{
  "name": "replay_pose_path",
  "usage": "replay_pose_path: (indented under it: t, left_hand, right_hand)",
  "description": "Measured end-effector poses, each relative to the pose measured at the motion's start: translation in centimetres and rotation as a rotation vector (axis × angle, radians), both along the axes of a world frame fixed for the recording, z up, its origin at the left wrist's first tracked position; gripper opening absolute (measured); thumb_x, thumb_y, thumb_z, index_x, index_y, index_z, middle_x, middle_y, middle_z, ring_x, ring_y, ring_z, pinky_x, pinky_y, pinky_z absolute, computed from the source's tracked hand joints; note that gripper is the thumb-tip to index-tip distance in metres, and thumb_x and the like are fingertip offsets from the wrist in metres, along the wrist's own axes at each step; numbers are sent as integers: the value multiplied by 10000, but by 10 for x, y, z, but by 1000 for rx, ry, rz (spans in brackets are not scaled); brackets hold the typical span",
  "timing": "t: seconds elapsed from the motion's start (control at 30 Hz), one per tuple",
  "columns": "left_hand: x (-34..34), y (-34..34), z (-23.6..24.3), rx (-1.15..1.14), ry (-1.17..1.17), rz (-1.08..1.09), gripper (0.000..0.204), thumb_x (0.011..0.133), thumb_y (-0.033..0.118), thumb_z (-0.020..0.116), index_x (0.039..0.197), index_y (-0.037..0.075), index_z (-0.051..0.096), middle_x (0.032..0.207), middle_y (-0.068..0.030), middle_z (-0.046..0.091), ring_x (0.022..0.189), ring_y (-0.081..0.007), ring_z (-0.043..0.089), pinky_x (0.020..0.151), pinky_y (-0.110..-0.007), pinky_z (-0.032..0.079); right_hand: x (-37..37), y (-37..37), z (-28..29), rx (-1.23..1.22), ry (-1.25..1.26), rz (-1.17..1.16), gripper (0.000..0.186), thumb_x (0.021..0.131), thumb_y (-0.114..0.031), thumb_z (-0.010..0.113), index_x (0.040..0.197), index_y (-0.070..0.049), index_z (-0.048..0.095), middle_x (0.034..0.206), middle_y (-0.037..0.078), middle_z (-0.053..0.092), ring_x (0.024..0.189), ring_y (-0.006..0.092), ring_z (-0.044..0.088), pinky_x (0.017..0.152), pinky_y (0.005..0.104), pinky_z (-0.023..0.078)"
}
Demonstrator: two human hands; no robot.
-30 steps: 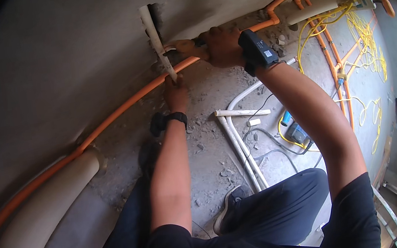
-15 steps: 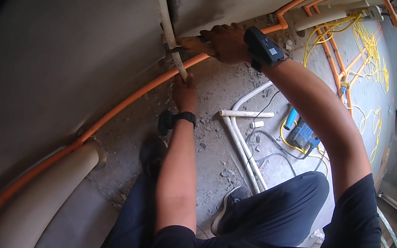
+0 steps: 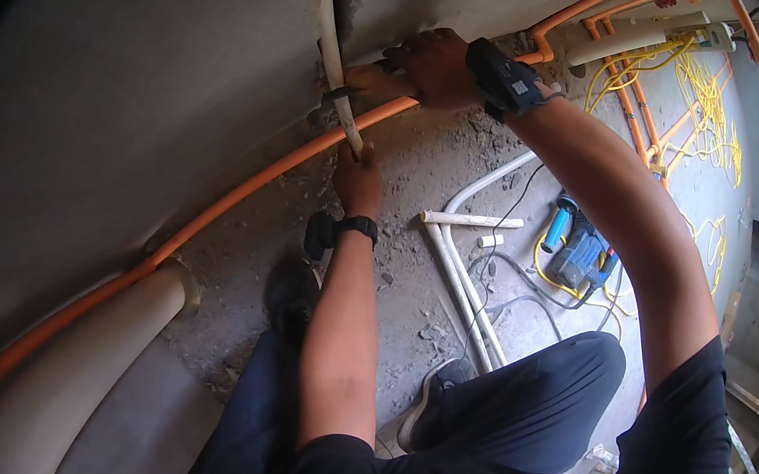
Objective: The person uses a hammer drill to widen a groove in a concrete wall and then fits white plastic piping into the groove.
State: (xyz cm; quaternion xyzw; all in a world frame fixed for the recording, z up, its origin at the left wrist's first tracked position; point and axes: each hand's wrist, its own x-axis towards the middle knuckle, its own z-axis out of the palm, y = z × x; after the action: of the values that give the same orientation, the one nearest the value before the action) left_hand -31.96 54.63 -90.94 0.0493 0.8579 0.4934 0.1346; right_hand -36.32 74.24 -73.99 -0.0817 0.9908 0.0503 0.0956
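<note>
A white plastic pipe [image 3: 330, 42] stands in a broken-out slot in the grey wall. My left hand [image 3: 359, 182] is closed around its lower end, beside the orange pipe [image 3: 293, 159] along the base of the wall. My right hand [image 3: 439, 71] is closed on a tan-handled tool [image 3: 370, 77], whose dark, narrow end lies across the white pipe above my left hand. Shadow and my fingers hide much of the tool, so its exact kind is unclear.
Loose white pipes [image 3: 461, 274], a blue power tool [image 3: 579, 259] and its cord lie on the floor to my right. Yellow cables [image 3: 705, 89] and more orange pipes spread at far right. Rubble lines the wall base; a thick beige pipe [image 3: 100, 370] is at left.
The view has shifted slightly, so the pipe and both hands appear a little farther right. Both hands keep their grips, and the tool's dark end stays across the pipe.
</note>
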Motion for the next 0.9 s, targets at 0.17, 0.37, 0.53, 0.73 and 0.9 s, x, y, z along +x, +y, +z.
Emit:
replay_pose_path:
  t: [0.17,0.37,0.53,0.73,0.9]
  left_hand:
    - [0,-3,-1,-13,-27,-4,333,968,339,590,1083,30,544,943,-237,651,916,-460,629,758,-528,481]
    - [5,3,0,1,31,10,333,971,329,584,1114,31,545,952,-241,649,915,-464,630,758,-529,485]
    - [5,2,1,-7,35,10,330,968,326,587,1105,29,542,954,-244,649,915,-467,628,755,-531,484]
    - [3,0,-2,7,0,17,338,967,336,585,1098,28,539,956,-246,650,925,-468,628,758,-531,482]
    - [3,1,0,16,-23,10,339,970,335,582,1103,25,538,958,-247,656,941,-467,629,765,-532,482]
  right_hand:
    - [-3,-3,11,-22,23,31,508,739,-182,741,1217,-61,618,1209,148,632,1119,330,618,970,447,481]
    - [-1,9,-5,-166,120,49,451,736,-162,738,1156,-40,631,1137,168,647,1097,349,618,957,447,499]
    - [-2,6,1,-103,3,10,465,852,-314,646,1195,-4,600,1117,235,646,1080,363,643,957,447,525]
    - [-2,2,7,-76,-7,20,460,833,-278,657,1191,4,591,1092,226,659,1054,358,657,943,436,525]
    - [-1,3,9,-60,-42,7,461,804,-256,679,1183,-8,595,1071,210,668,1040,339,667,925,421,523]
